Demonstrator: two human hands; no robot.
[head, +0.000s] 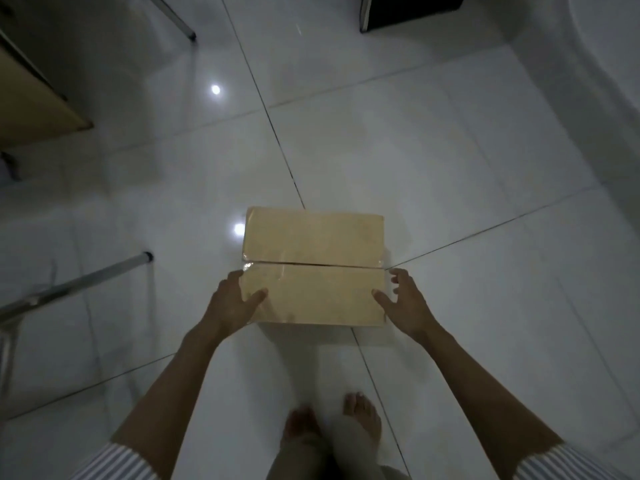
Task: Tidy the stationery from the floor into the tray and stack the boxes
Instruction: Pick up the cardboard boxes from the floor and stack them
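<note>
A tan cardboard box (313,268) sits low over the white tiled floor, its top flaps closed with a seam across the middle and shiny tape at the left edge. My left hand (232,301) grips its near left side, thumb lying on the top. My right hand (403,301) is at the near right corner, with the thumb resting on the top edge and the fingers spread just off the side. I cannot tell whether the box rests on the floor or hangs slightly above it. No tray or stationery is in view.
A metal chair leg (79,282) slants in from the left, and another leg (180,24) stands at the top. A wooden furniture edge (38,109) fills the upper left, a black object (408,12) the top, a white curved surface (595,98) the right. My bare feet (332,424) stand below the box.
</note>
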